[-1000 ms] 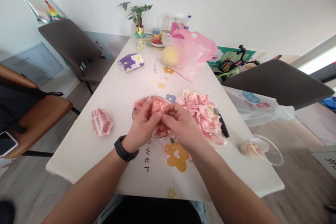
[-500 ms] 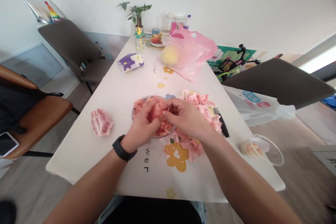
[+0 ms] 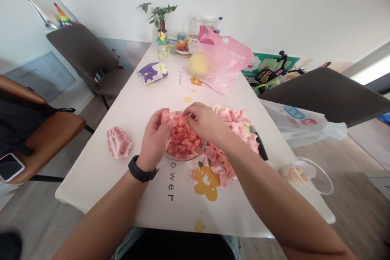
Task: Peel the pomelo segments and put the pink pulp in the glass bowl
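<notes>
My left hand (image 3: 154,138), with a black watch on its wrist, is closed round a piece of pink pomelo flesh (image 3: 167,118) at the left side of a plate. Many torn pieces of pomelo pulp (image 3: 184,142) fill the glass-like plate (image 3: 199,153). Over the plate's far right side, my right hand (image 3: 205,120) has thumb and fingertips pinched together; whatever they hold is too hidden to name. Right of the plate lies a heap of pink peel and membrane (image 3: 236,124). A larger peeled pomelo chunk (image 3: 118,142) sits on the table to the left.
A dark knife (image 3: 259,142) lies partly under the peel heap. Farther back are a purple tissue pack (image 3: 152,73), a pink plastic bag (image 3: 222,57) with a yellowish round thing, fruit on a plate (image 3: 182,52) and a potted plant (image 3: 161,16). A white bag (image 3: 295,120) hangs at the right edge.
My hands have moved apart. The left has shifted left with a piece of pomelo, the right slightly up, and more of the pulp on the plate now shows between them.
</notes>
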The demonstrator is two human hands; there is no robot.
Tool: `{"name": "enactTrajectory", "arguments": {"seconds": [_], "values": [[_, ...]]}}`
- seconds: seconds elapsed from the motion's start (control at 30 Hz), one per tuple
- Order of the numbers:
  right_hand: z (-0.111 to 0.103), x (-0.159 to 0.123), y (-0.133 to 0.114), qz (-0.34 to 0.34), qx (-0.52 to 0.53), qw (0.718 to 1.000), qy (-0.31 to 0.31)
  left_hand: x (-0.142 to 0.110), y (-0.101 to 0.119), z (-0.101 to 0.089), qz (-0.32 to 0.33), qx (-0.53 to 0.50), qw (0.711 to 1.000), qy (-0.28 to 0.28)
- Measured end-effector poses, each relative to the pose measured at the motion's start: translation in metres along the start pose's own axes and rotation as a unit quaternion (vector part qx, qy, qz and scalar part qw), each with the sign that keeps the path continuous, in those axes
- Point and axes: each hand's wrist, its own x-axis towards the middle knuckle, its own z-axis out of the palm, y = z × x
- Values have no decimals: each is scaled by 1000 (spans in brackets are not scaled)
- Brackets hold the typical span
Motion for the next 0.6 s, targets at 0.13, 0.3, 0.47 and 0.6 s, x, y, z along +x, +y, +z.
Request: {"name": "enactTrajectory", "arguments": {"seconds": [0.13, 0.3, 0.47, 0.6], "values": [[11, 7, -6, -33, -60, 997, -35, 5, -2, -3, 1, 22, 1000, 21], [3, -7, -22, 53, 82, 995, -29, 2, -7, -6, 37, 97, 995, 3], [5, -19, -27, 101, 313, 933, -148, -1, -11, -4, 37, 43, 997, -61], [13, -25, -27, 122, 356, 922, -91, -3, -11, -1, 0, -57, 993, -106]]}}
